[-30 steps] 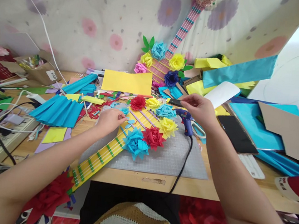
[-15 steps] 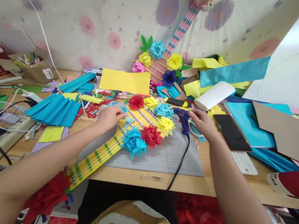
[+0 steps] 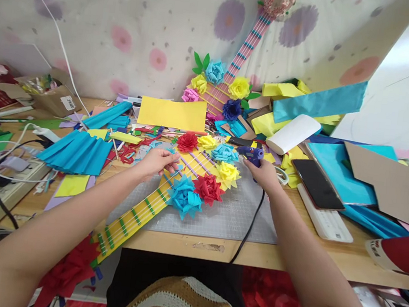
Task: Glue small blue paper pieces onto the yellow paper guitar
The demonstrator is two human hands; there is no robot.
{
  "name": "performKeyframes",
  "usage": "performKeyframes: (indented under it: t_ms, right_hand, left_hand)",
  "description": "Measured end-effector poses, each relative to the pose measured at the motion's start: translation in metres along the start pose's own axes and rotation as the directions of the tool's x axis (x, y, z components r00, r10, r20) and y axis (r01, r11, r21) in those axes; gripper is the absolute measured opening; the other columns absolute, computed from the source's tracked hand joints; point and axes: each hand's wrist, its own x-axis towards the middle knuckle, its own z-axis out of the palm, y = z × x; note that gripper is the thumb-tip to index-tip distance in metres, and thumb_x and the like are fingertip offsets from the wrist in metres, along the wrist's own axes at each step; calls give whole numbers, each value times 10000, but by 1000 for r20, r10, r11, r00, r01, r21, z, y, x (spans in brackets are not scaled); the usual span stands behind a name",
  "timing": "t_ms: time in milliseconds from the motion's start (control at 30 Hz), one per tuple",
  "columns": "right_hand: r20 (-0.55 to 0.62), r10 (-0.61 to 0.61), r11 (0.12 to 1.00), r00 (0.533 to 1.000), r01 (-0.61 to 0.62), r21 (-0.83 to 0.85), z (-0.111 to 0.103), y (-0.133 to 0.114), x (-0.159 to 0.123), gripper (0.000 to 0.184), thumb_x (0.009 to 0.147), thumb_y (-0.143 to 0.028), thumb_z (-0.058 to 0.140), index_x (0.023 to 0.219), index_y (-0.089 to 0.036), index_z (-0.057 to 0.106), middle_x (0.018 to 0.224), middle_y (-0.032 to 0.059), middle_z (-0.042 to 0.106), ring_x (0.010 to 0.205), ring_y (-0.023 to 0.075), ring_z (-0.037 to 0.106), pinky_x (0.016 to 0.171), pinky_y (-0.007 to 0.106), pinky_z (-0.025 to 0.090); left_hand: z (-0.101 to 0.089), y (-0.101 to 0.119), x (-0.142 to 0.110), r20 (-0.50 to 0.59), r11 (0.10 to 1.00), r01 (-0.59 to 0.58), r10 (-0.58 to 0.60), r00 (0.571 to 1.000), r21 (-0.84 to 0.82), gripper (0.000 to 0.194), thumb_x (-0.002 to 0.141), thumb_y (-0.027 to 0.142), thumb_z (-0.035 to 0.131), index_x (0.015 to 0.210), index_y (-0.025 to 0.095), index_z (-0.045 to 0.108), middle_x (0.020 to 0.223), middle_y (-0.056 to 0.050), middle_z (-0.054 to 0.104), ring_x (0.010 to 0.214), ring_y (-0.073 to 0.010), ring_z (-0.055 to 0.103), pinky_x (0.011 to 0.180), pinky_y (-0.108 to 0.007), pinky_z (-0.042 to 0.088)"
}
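Right fingers (image 3: 250,164) curled round plastic glue gun (image 3: 250,153); left fingers (image 3: 169,159) nearly closed, grip unclear, near ruffled paper flower (image 3: 187,142)

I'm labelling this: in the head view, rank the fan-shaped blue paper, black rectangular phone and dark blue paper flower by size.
Fan-shaped blue paper, largest
Black rectangular phone
Dark blue paper flower

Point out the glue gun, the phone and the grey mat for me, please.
Glue gun (image 3: 252,153): head view, on the side of its blue body.
Phone (image 3: 318,184): head view, on the middle of its dark screen.
Grey mat (image 3: 214,226): head view, on a bare part near its front edge.
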Motion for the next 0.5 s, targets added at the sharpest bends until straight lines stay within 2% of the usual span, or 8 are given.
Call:
performKeyframes:
  t_ms: [67,133,233,300,400,500]
  right_hand:
    - [-45,34,989,998,-27,149,-7,-7,2,436,669,-600,601,733,-169,593,680,86,617,676,240,592,606,349,443]
    - [-51,13,944,999,5,330,-18,-18,2,459,649,-594,628,799,-161,617,719,76,634,661,204,586,596,323,444]
    - [66,-167,865,984,113,489,-36,-40,-7,476,660,-609,637,812,-158,633,682,46,612,584,138,531,536,269,408]
    - [194,-329,857,924,206,473,-44,-57,-16,481,691,-628,618,768,-154,645,577,13,545,523,111,476,499,252,374]
    - [315,-429,875,847,303,378,-44,-80,-29,493,650,-639,655,739,-155,646,549,-2,528,506,107,456,483,247,360]
    - [359,-498,862,789,407,302,-33,-94,-37,485,657,-635,648,791,-169,653,627,2,582,574,129,504,532,253,392]
  left_hand:
    - [-2,1,1,37,1000,1,0,999,-28,376,663,495,720,703,133,629,777,-73,711,561,-84,575,382,-161,278]
    - [-4,1,2,72,999,-1,4,997,-40,388,618,492,748,719,132,647,830,-82,717,608,-89,589,399,-155,305]
    - [-4,2,2,94,999,-9,13,995,-44,379,579,471,767,704,131,656,830,-86,718,622,-94,581,424,-163,349]
    - [-1,3,0,100,999,-9,13,995,-36,351,589,453,760,683,131,656,797,-87,717,596,-91,561,432,-172,368]
    - [5,5,-1,104,1000,-7,9,995,-21,296,631,412,729,651,128,650,761,-88,712,554,-80,530,434,-178,380]
    - [9,5,0,90,1000,-19,18,996,6,252,676,372,685,628,128,639,751,-82,708,533,-76,518,427,-180,383]
